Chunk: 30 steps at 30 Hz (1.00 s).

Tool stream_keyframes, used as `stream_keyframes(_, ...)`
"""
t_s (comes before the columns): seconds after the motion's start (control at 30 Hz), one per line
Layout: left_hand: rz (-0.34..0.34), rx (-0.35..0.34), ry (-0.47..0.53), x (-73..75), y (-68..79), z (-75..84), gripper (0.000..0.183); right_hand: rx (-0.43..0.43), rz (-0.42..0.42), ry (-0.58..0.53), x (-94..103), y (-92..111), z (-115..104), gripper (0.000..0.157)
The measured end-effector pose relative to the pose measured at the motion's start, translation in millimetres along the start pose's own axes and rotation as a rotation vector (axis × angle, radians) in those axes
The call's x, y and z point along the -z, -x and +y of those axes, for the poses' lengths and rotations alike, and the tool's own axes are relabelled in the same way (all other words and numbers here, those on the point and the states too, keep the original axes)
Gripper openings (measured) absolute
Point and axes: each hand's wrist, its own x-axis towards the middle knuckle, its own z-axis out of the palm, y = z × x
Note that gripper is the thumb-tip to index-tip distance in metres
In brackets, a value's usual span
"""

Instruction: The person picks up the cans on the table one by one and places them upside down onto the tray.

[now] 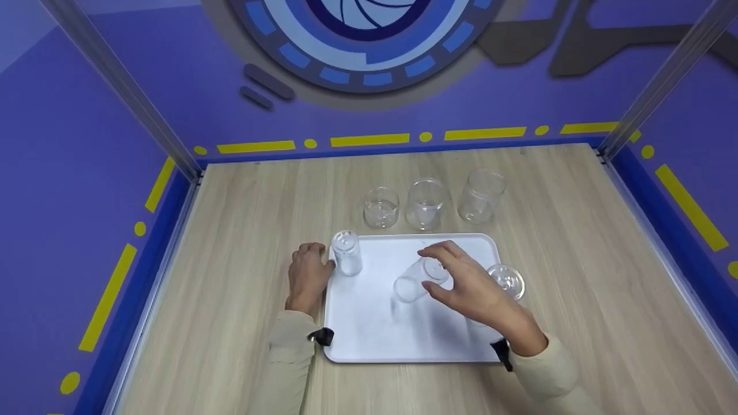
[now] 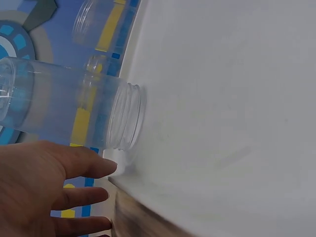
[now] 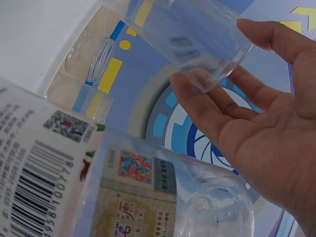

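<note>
My right hand (image 1: 470, 285) pinches a clear plastic jar (image 1: 410, 282) near its base, thumb on one side and fingers on the other. That jar tilts over the white tray (image 1: 369, 340), base toward the hand. At the tray's left edge rests my left hand (image 1: 307, 276), fingers loosely extended, holding nothing. Beside its thumb an upside-down clear jar (image 2: 59, 98) stands mouth down in the tray's far left corner. Another upturned jar (image 3: 212, 207), bearing a printed label (image 3: 44, 153), stands at the tray's right side, partly behind my right forearm in the head view.
Behind the tray, three clear containers stand in a row on the wooden table (image 1: 259, 213): a short one (image 1: 381, 208), a taller one (image 1: 425, 204) and another tall one (image 1: 482, 196). Blue patterned panels (image 1: 369, 124) enclose the table at the back and sides.
</note>
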Motion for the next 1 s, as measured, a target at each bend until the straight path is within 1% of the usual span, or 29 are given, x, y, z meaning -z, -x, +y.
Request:
stream_keyframes(0.17,0.008,-0.027,-0.046,-1.3,2.9,0.3,0.033,-0.001,-0.019,0.029,-2.1,1,0,0.049)
stream_keyframes(0.3,0.013,-0.050,-0.078,-2.4,4.4,-0.4,0.031,-0.011,-0.033,0.036,-3.6,1,-1,0.048)
stream_keyframes(0.43,0.016,-0.074,-0.110,-3.2,5.0,-1.6,0.033,-0.008,-0.044,0.034,-5.3,1,0,0.047)
stream_keyframes(0.63,0.007,-0.087,-0.147,-3.1,4.5,-2.7,0.037,-0.002,-0.068,0.049,-7.7,2,1,0.047)
stream_keyframes(0.87,-0.001,-0.091,-0.171,-1.5,5.8,-2.5,0.039,-0.010,-0.107,0.078,-10.6,3,0,0.046)
stream_keyframes(1.0,0.001,-0.107,-0.179,-1.2,5.2,-3.0,0.038,-0.001,-0.116,0.097,-12.7,3,0,0.046)
